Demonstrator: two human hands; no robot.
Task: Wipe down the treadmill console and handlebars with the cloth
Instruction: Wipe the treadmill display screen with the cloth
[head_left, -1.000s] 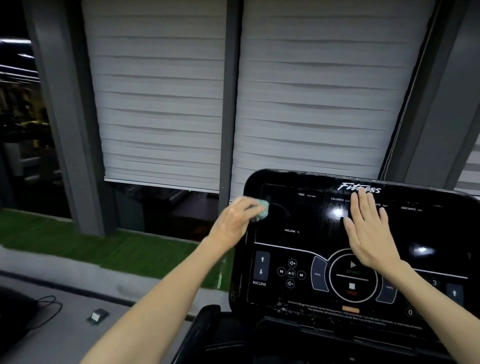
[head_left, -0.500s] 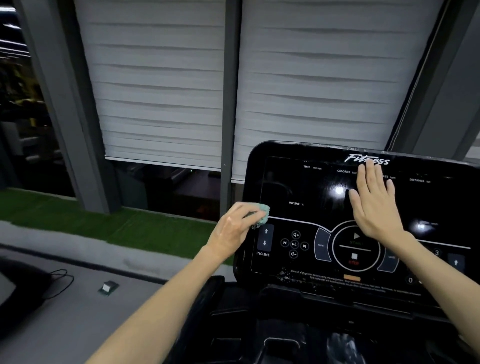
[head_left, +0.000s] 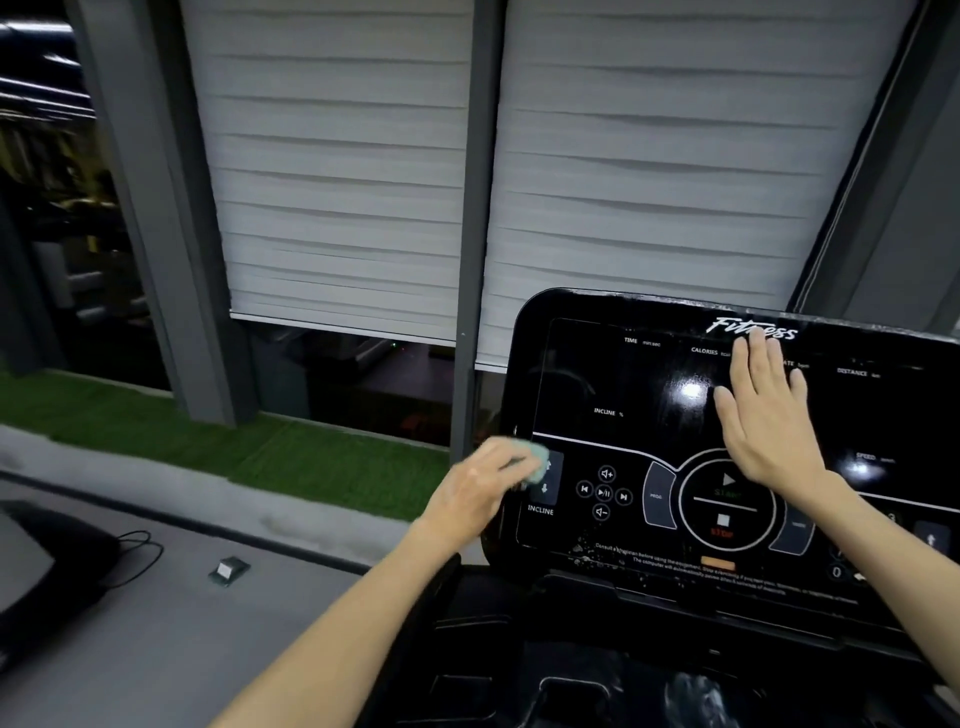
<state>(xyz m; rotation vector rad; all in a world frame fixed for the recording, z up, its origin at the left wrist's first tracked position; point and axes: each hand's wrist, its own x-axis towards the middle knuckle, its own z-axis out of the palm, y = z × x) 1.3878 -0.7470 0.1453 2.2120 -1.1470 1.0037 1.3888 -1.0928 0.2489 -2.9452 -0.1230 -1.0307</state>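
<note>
- Small pale-green wadded cloth (head_left: 540, 464) sits at the 8 o'clock side of the glossy black treadmill console (head_left: 623, 384), pressed on the grey INCLINE arrow buttons (head_left: 545, 491).
- Left hand (head_left: 478, 493) has its fingers curled round the cloth, bunching it. It is blurred, so the exact finger placement can't be told.
- Right hand (head_left: 769, 415) lies flat on the display glass, fingers straight and slightly spread, holding nothing. It is at 12 o'clock of the round START/STOP dial (head_left: 727, 506).
- Step in hand, as a judgement: wiping the left edge and the button column.
- To do it well: open the wad out so it covers more, use overlapping passes from 9 toward 3 o'clock, and press lightly over the round media keys (head_left: 603, 492) so nothing triggers.
- White specks (head_left: 587, 556) at the console's 7 o'clock bottom edge likely need a firmer pass.
- The bracing palm may leave prints, so wipe that patch last.
- Handlebars can't be made out; only a dark lower tray (head_left: 571, 675) shows at 6 o'clock.
- Beyond: grey pleated window blinds (head_left: 337, 182) at 12 o'clock, a green turf strip (head_left: 260, 452) at 9, and a small box-like object on the floor (head_left: 228, 570) at 8.
</note>
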